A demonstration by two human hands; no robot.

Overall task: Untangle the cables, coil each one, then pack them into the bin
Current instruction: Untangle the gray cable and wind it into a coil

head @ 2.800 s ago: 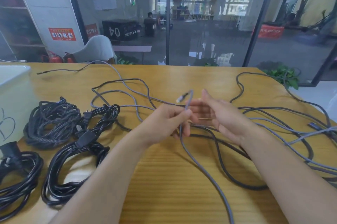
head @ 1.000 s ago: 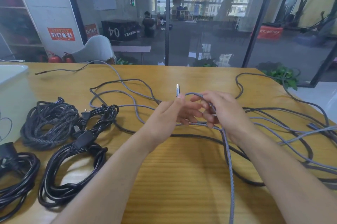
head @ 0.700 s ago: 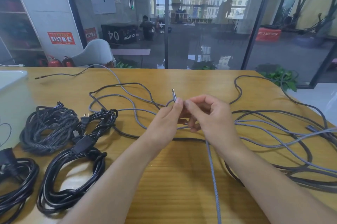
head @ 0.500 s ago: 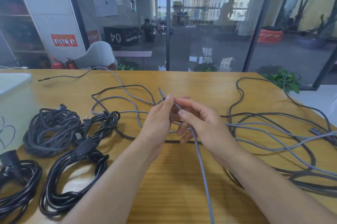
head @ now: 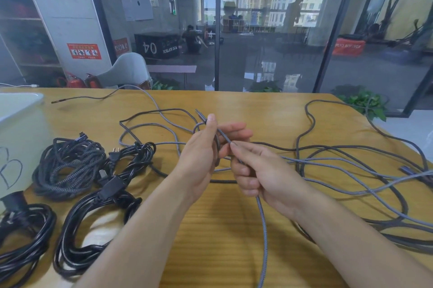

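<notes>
Grey braided cable (head: 262, 217) pinched between left hand (head: 199, 156), right hand (head: 262, 175).

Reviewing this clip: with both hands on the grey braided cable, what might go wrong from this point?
1. The grey braided cable runs on into loose crossed cables at the right; pulling with the right hand may tighten a snag.
2. The left hand pinches it just below the plug, so the small first loop could slip free.
3. Dragged slack might disturb the black coiled power cord.
</notes>
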